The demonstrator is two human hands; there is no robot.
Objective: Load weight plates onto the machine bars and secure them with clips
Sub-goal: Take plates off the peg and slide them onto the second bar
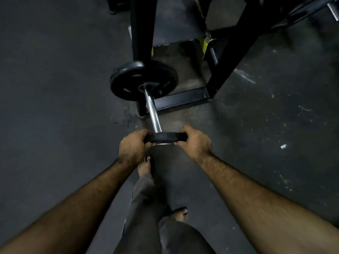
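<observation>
**Small plate held at the tip of the bar**

A small weight plate (166,137) is gripped at its two sides, by the left hand (133,146) and the right hand (196,142), fingers curled over the rim. It is seen edge-on at the near end of the chrome bar (152,110). The bar's long axis runs away from the hands toward the larger plate (144,80) already seated against the black machine frame (227,57). Both hands are equally near. A straight push along that axis is judged to be needed. No clip is seen.
</observation>
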